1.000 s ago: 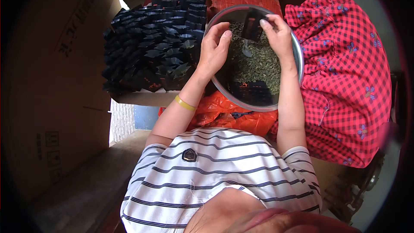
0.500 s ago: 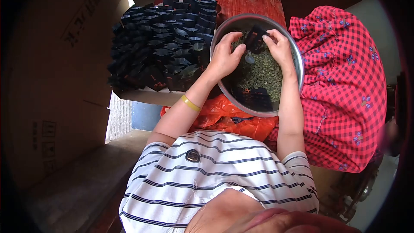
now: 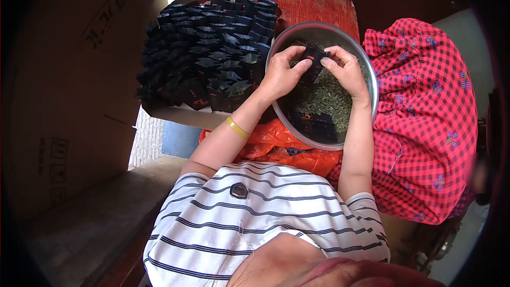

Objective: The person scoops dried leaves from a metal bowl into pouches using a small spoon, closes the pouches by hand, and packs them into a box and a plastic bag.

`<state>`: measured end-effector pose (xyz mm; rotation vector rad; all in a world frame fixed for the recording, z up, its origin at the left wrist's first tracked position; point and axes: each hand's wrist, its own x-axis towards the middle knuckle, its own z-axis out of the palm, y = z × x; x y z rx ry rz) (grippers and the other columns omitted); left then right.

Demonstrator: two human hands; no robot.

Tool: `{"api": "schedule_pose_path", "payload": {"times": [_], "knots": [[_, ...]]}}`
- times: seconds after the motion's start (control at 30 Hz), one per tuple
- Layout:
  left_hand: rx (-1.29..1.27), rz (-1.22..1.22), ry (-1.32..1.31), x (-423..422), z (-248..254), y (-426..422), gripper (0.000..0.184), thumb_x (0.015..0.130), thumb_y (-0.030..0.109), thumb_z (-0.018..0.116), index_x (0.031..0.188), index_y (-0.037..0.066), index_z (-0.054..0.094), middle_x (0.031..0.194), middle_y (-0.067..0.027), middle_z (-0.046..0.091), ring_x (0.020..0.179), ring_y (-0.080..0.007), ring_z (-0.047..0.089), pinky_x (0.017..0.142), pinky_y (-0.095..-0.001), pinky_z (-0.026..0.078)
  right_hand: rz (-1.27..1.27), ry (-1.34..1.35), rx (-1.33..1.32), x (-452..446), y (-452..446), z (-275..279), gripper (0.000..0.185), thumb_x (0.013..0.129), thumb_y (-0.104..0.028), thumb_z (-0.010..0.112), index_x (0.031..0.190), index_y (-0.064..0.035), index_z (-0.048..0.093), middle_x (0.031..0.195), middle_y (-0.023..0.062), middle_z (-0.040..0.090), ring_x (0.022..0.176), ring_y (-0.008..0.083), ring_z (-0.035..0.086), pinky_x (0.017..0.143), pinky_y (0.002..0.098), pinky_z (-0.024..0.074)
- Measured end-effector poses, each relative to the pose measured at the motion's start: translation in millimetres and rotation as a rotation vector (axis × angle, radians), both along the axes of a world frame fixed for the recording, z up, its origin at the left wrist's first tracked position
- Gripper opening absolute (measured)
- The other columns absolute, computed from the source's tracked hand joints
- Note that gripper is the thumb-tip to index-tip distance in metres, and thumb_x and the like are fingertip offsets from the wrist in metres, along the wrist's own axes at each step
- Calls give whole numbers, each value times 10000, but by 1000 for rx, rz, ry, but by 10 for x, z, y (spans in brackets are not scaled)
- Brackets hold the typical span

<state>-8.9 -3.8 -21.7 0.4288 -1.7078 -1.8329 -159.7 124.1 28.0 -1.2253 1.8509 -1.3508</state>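
Over a round metal basin (image 3: 368, 69), both hands pinch a small black packet (image 3: 312, 62) with orange print. My left hand (image 3: 284, 72) closes on its left edge, thumb on the front. On the right edge, my right hand (image 3: 346, 72) grips with thumb and bent fingers. Dried green leaves (image 3: 330, 100) fill much of the basin beneath. More black packets (image 3: 314, 126) lie flat inside, near the basin's front wall. Whether the held packet has anything in it cannot be seen.
Left of the basin stands a cardboard box (image 3: 183, 117) packed with several rows of black packets (image 3: 212, 48). A red wooden table (image 3: 297, 0) is behind. Orange plastic (image 3: 271, 141) lies in front, red checked cloth (image 3: 419, 122) at right, and a large carton (image 3: 69, 101) at far left.
My left hand now grips the packet's left edge; before, it was apart from it. The packet has come slightly lower between both hands. A pale scoop-like thing seen under it is no longer visible.
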Motion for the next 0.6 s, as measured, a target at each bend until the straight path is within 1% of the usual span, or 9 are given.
{"api": "schedule_pose_path", "payload": {"times": [0.03,0.1,0.2,0.33,0.4,0.43,0.5,0.53,0.6], "knots": [[0,-4,-2,-1,2,-4,291,880,111,690,1131,-30,648,985,-110,710,917,-155,663,839,-303,519,-4,-2,0,17,2,29,202,905,-108,694,1078,-12,647,890,-35,593,814,44,535,734,216,457],[6,-39,-64,11,-3,-27,228,884,113,690,1066,-22,673,903,-75,714,822,-113,648,743,-279,519,5,15,53,70,-6,102,208,908,-132,696,1071,-13,648,872,-26,593,800,47,534,723,218,453],[-18,-46,-61,19,-40,-35,188,890,111,684,1026,-18,681,875,-61,711,781,-97,637,696,-269,512,26,-2,26,90,-16,102,218,907,-151,701,1066,-13,647,855,-22,595,786,50,533,713,221,452],[-52,2,-60,4,0,19,162,891,104,678,1001,-16,686,849,-59,704,764,-90,630,686,-270,512,27,76,53,71,-1,101,220,907,-156,704,1060,-9,645,859,-24,601,788,50,538,711,219,453],[79,48,109,-39,16,62,99,935,85,653,918,-12,660,797,25,654,724,-42,563,631,-220,472,16,131,40,106,-6,105,187,915,-130,697,1044,-10,635,863,-27,617,778,40,546,698,209,456],[79,49,108,-17,23,35,99,935,85,653,918,-12,660,797,25,654,724,-42,563,631,-220,472,17,130,40,103,-12,86,187,915,-130,697,1044,-10,635,863,-27,617,778,40,546,698,209,456],[-9,-65,-110,49,33,-32,128,887,108,663,909,-16,686,736,-75,676,709,-125,637,641,-312,501,33,81,49,93,-22,35,181,915,-134,699,1037,-15,639,856,-35,610,766,37,538,684,207,450],[-7,-59,-112,54,62,-27,128,887,108,663,909,-16,686,736,-75,676,709,-125,637,641,-312,501,40,79,51,97,-24,39,181,915,-134,699,1037,-15,639,856,-35,610,766,37,538,684,207,450],[-181,-7,-51,76,106,5,132,869,109,657,877,-23,670,729,-127,664,686,-182,655,633,-341,496,58,32,12,146,-47,70,159,912,-121,692,1019,-14,645,850,-30,618,762,37,545,678,213,455]]}}
